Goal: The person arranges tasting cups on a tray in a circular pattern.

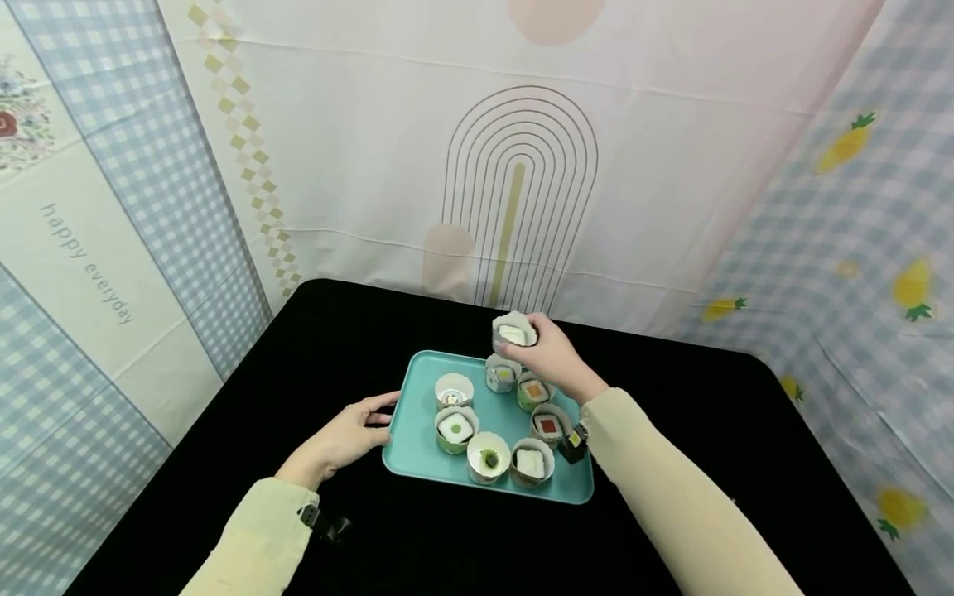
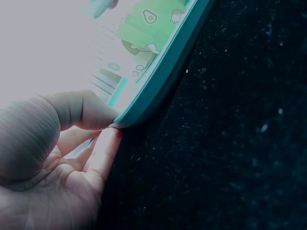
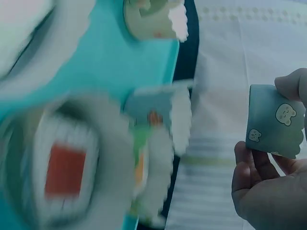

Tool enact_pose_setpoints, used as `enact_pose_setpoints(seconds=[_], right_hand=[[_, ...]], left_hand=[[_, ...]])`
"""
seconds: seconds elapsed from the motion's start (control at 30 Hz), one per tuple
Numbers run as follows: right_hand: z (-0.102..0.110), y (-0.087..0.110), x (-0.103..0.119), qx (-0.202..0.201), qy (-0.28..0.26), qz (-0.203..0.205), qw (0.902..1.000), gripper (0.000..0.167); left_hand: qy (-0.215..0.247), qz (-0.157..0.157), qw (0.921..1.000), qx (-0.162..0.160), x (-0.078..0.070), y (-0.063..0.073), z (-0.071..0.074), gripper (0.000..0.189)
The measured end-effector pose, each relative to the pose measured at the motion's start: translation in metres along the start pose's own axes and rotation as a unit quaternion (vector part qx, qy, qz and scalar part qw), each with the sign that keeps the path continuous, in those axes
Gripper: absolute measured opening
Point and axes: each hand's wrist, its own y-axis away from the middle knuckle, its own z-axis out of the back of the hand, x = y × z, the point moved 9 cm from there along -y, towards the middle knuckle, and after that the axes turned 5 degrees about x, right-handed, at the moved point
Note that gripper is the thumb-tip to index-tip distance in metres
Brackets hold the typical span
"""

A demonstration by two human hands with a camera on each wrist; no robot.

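Note:
My right hand (image 1: 555,356) holds a scalloped paper baking cup (image 1: 514,329) with a white piece inside, raised above the far edge of the turquoise tray (image 1: 410,451). In the right wrist view this cup (image 3: 271,120) is blue-green with bear faces, between thumb and fingers. My left hand (image 1: 339,439) pinches the tray's left rim; the left wrist view shows the thumb (image 2: 91,110) on top and fingers below. Several similar cups stand on the tray, holding sushi-like pieces: one red-centred (image 1: 548,426), one orange-centred (image 1: 533,391), one green-dotted (image 1: 455,427), one plain white (image 1: 530,463).
A black-covered table (image 1: 358,331) lies under the tray. Behind it hangs a pale patterned cloth (image 1: 358,165), with blue checked cloth (image 1: 820,273) on the right side. Small camera units sit on both wrists, the right one (image 1: 574,444) overlapping the tray's right side.

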Motion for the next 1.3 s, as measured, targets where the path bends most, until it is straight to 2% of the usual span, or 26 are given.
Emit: enact_pose_setpoints(seconds=[0.17,0.43,0.8,0.93,1.1,1.3], right_hand=[[-0.027,-0.014,0.013,0.02,0.026,0.013,0.9994,0.045],[-0.053,-0.028,0.011,0.041,0.051,-0.009,0.9978,0.047],[-0.057,-0.033,0.007,0.022,0.118,-0.022,0.9926,0.049],[-0.059,-0.034,0.003,0.02,0.127,-0.029,0.9913,0.05],[-0.062,-0.035,-0.001,0.025,0.126,-0.033,0.9911,0.048],[-0.068,-0.035,-0.005,0.049,0.132,-0.041,0.9893,0.048]], left_hand=[[0.012,-0.006,0.9999,0.003,-0.003,0.002,-0.001,0.069],[0.006,-0.006,1.0,-0.002,-0.002,0.002,0.0,0.069],[0.01,-0.007,0.9999,-0.002,-0.003,0.002,0.0,0.069],[0.004,-0.006,1.0,-0.004,-0.002,0.001,0.001,0.068],[-0.001,0.0,1.0,-0.006,0.0,0.0,0.001,0.068],[-0.001,0.0,1.0,-0.006,0.002,-0.001,0.001,0.068]])
